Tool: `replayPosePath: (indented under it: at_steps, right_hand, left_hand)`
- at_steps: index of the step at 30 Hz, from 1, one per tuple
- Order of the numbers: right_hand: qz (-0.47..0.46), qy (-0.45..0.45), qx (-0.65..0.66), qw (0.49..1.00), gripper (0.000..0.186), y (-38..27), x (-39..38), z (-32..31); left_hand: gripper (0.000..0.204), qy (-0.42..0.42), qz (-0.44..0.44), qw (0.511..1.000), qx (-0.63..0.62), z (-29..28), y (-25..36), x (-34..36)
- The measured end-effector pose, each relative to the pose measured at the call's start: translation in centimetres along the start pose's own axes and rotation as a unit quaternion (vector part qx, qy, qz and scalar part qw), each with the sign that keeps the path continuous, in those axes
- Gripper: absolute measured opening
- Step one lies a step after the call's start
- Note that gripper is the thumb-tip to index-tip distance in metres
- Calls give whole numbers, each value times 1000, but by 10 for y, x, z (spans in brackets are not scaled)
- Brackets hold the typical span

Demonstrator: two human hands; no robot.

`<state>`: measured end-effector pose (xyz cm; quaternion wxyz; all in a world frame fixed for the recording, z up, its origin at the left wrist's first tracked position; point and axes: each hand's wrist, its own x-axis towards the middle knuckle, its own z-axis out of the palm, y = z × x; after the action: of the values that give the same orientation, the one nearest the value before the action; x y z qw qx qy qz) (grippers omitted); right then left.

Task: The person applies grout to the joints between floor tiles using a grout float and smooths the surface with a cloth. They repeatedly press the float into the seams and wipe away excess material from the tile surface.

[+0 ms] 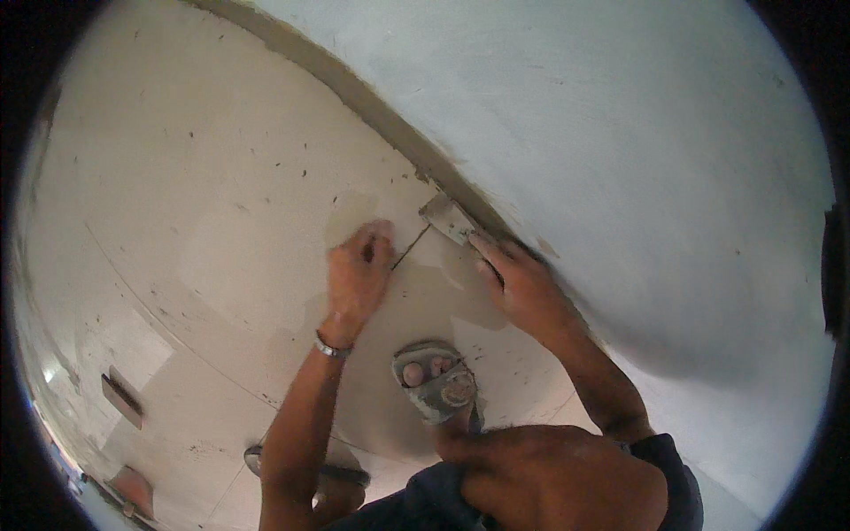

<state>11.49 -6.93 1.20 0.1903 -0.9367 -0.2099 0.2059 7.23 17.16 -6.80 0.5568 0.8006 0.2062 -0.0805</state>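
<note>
My right hand (527, 288) is closed round the handle of a scraper (449, 219). Its flat, mortar-smeared blade rests low against the floor, beside the foot of the wall. To the left, my left hand (359, 270) is held over the pale tiled floor (221, 221) with its fingers curled in. Whether anything is inside those fingers cannot be made out. Between the two hands a dark tile joint (411, 247) runs up to the blade. Damp-looking patches mark the tiles around both hands.
A light blue-grey wall (620, 133) rises on the right, with a rough brown strip (354, 93) along its base. My sandalled foot (434, 380) stands below the hands. A flat, dark-edged piece (121, 400) and a reddish piece (133, 489) lie at lower left. Dark crumbs dot the tiles.
</note>
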Motion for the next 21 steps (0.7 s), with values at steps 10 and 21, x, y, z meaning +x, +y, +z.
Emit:
replayPosePath:
  at_steps: [10, 21]
  right_hand:
    - [-17, 9, -23, 1000, 38, 2, 14, 5]
    - [-22, 15, -9, 1000, 36, -4, 31, 8]
  left_hand:
    - [35, -62, -190, 875, -440, 86, 16, 2]
    - [24, 5, -221, 851, -476, 79, 27, 23]
